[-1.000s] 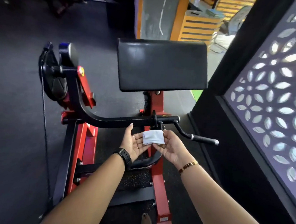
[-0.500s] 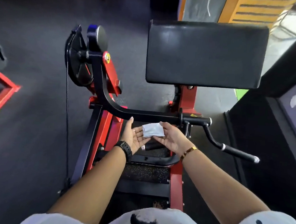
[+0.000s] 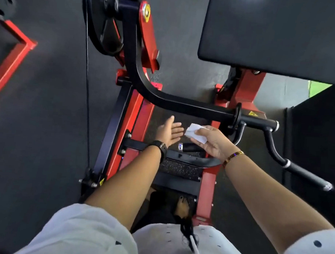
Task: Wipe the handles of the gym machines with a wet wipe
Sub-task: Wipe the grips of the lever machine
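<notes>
A folded white wet wipe is pinched in the right hand, just beside the open, empty left hand. The black handle is seen untouched at the right, below the black pad.

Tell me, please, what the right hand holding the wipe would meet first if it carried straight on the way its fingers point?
Probably the open left hand; the right hand and its wipe point at its fingertips, though depth is unclear.
</notes>
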The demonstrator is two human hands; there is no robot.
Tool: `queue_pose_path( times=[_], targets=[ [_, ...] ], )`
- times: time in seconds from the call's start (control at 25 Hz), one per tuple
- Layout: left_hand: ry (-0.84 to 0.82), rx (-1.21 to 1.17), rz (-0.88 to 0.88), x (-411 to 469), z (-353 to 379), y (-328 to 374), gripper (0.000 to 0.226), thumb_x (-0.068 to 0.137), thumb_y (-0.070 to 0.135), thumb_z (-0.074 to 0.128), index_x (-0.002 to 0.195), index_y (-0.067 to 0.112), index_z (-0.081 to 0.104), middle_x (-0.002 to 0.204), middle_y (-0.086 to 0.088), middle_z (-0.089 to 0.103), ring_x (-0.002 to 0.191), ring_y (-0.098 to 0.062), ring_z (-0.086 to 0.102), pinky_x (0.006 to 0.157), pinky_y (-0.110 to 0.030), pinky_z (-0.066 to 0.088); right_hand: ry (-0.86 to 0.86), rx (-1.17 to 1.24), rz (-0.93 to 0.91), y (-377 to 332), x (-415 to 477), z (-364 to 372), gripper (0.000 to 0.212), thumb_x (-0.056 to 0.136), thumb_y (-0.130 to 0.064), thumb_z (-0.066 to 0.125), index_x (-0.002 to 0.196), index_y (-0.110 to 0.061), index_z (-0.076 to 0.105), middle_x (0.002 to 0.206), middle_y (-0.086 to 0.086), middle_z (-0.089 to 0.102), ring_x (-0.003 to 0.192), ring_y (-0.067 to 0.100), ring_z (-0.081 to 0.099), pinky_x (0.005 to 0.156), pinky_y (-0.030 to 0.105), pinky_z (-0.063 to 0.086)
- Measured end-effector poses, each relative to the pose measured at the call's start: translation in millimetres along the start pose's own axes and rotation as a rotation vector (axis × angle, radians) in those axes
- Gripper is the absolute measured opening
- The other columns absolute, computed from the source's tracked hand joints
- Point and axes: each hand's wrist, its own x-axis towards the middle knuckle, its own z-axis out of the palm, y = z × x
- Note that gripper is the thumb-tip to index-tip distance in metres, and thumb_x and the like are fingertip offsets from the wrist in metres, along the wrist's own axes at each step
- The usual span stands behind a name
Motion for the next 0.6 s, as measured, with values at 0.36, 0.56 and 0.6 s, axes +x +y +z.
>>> queue_pose_path(
  times=[0.36, 0.56, 0.6],
  targets=[
    [-0.224, 1.412, 0.361, 69, -33, -66, 0.073, 0.094, 0.041, 0.053, 0.153, 0.023, 0.013, 0.161, 0.006, 0.006, 0.148, -0.016, -0.003, 0.118, -0.046, 0.016, 0.292, -1.01, -0.425, 47, 34, -31, 0.027, 0.083, 0.002, 0.053, 0.096, -0.015, 0.07, 0.09, 0.004, 0.068, 0.079, 0.02, 0.061, 0.065, 0.008, 0.042],
    [-0.184, 1.461, 0.355, 83, -21, -76, 0.057, 0.093, 0.043, 0.052, 0.146, 0.029, 0.035, 0.155, 0.009, 0.029, 0.147, -0.016, 0.008, 0.118, -0.046, 0.014, 0.087, -1.605, -0.921, 90, 56, -39, 0.042, 0.064, 0.015, 0.072, 0.102, -0.003, 0.072, 0.106, 0.017, 0.07, 0.104, 0.035, 0.065, 0.094, 0.048, 0.047],
    [-0.17, 1.467, 0.356, 85, -21, -77, 0.055, 0.094, 0.04, 0.052, 0.145, 0.028, 0.037, 0.153, 0.01, 0.032, 0.147, -0.016, 0.01, 0.118, -0.046, 0.014, 0.077, -1.696, -0.946, 98, 60, -40, 0.045, 0.061, 0.013, 0.077, 0.103, -0.002, 0.071, 0.106, 0.018, 0.07, 0.103, 0.035, 0.065, 0.094, 0.05, 0.046]
  ],
)
